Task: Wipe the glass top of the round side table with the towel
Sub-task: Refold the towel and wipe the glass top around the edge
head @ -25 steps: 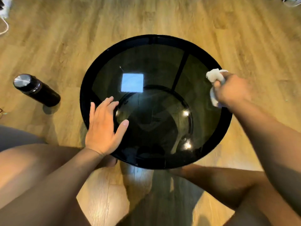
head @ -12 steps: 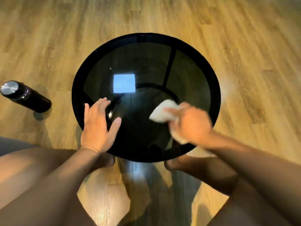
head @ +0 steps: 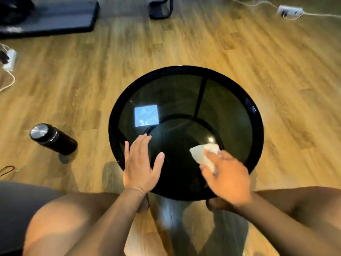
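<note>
A round side table [head: 184,70] with a black rim and dark glass top stands on the wooden floor between my knees. My left hand [head: 141,163] lies flat on the near left part of the glass, fingers straight and spread. My right hand [head: 227,177] grips a small crumpled white towel [head: 203,153] and holds it against the near right part of the glass. The towel sticks out beyond my fingers toward the table's middle. A bright square light reflection shows on the left of the glass.
A black bottle [head: 53,139] with a steel cap lies on the floor left of the table. A dark mat [head: 55,17] and a black stand foot [head: 160,8] are at the back. Power strips with white cables lie at far left [head: 9,61] and back right [head: 289,10].
My right hand carried the towel from the table's far right rim across to the near middle of the glass, then slightly right. The view tilted up. My left hand stayed flat.
</note>
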The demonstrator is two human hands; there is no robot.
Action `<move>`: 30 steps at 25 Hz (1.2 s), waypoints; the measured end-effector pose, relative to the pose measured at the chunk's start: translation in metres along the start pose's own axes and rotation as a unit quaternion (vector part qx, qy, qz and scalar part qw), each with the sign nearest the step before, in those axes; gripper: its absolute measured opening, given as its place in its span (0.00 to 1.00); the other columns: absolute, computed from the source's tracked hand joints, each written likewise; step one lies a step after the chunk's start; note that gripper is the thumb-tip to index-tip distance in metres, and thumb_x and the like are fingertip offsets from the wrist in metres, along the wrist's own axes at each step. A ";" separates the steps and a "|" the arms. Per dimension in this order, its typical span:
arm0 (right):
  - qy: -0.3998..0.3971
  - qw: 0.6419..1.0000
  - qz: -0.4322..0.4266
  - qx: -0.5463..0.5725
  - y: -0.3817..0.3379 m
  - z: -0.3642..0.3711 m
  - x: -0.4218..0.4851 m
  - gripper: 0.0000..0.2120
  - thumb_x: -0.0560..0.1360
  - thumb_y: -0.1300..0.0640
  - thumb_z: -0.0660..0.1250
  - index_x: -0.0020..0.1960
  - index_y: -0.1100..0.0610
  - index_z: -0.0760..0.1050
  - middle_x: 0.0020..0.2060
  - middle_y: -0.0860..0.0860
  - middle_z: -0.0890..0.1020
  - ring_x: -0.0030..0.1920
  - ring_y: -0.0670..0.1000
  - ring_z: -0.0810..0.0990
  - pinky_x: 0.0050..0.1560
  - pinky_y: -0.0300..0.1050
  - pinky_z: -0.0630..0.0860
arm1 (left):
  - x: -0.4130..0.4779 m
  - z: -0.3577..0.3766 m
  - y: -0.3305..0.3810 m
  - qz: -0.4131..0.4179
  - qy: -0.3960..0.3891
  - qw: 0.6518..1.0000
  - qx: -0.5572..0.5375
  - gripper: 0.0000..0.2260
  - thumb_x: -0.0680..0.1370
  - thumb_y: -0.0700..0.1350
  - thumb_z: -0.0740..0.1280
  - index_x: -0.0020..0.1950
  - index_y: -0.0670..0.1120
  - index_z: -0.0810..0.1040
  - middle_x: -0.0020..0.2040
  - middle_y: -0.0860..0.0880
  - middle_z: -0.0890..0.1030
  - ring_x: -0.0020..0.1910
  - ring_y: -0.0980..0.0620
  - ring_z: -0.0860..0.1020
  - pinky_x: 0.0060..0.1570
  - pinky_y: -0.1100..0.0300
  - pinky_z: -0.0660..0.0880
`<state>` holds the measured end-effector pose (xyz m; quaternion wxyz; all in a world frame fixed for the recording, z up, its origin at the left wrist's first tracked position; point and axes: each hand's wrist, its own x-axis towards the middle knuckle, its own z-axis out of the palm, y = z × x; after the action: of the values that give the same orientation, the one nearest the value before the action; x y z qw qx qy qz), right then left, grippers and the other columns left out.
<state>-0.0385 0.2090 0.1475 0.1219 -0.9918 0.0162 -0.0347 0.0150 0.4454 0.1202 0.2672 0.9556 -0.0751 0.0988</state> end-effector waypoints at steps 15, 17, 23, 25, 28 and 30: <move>0.034 0.979 0.173 -0.101 0.117 -0.021 0.147 0.21 0.78 0.42 0.53 0.64 0.52 0.69 0.50 0.62 0.77 0.45 0.65 0.79 0.42 0.52 0.75 | 0.040 -0.013 -0.037 -0.030 0.002 0.999 0.026 0.30 0.77 0.61 0.53 0.74 0.44 0.66 0.77 0.44 0.64 0.78 0.47 0.58 0.77 0.42 0.44; 0.057 0.986 0.133 -0.083 0.062 -0.002 0.137 0.19 0.78 0.43 0.55 0.62 0.53 0.72 0.49 0.63 0.78 0.43 0.66 0.79 0.42 0.54 0.76 | 0.039 -0.013 -0.037 -0.041 0.023 0.999 -0.019 0.29 0.77 0.59 0.55 0.73 0.43 0.67 0.76 0.43 0.66 0.76 0.46 0.62 0.77 0.44 0.45; -0.096 0.984 -0.140 0.058 -0.166 0.049 0.057 0.20 0.76 0.49 0.60 0.67 0.50 0.70 0.53 0.57 0.76 0.47 0.59 0.80 0.39 0.51 0.74 | 0.035 -0.016 -0.039 -0.083 0.051 0.987 -0.125 0.29 0.78 0.56 0.52 0.72 0.39 0.67 0.73 0.41 0.70 0.74 0.44 0.65 0.77 0.43 0.48; -0.084 0.974 -0.198 0.064 -0.144 0.045 0.058 0.18 0.74 0.49 0.62 0.64 0.47 0.72 0.50 0.55 0.77 0.45 0.58 0.79 0.34 0.48 0.70 | 0.035 -0.017 -0.040 -0.117 0.061 0.985 -0.114 0.31 0.77 0.58 0.51 0.72 0.39 0.67 0.71 0.41 0.72 0.73 0.41 0.64 0.75 0.43 0.52; -0.017 0.992 -0.110 -0.051 -0.017 0.025 0.093 0.17 0.76 0.48 0.61 0.64 0.45 0.70 0.52 0.55 0.75 0.52 0.60 0.76 0.38 0.50 0.72 | 0.037 -0.013 -0.040 -0.113 0.059 0.986 -0.106 0.29 0.78 0.57 0.51 0.72 0.40 0.66 0.72 0.42 0.70 0.75 0.46 0.62 0.77 0.48 0.49; 0.021 0.995 0.026 -0.091 0.080 -0.001 0.140 0.18 0.77 0.45 0.58 0.64 0.49 0.68 0.53 0.60 0.74 0.55 0.65 0.74 0.43 0.54 0.75 | 0.035 -0.011 -0.042 -0.113 0.068 0.985 -0.109 0.28 0.78 0.57 0.51 0.73 0.41 0.66 0.73 0.43 0.69 0.75 0.59 0.56 0.77 0.47 0.49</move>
<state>0.0992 0.1257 0.1377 0.0316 -0.9971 0.0477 -0.0507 0.0559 0.4835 0.1162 0.3840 0.9140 0.0417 0.1241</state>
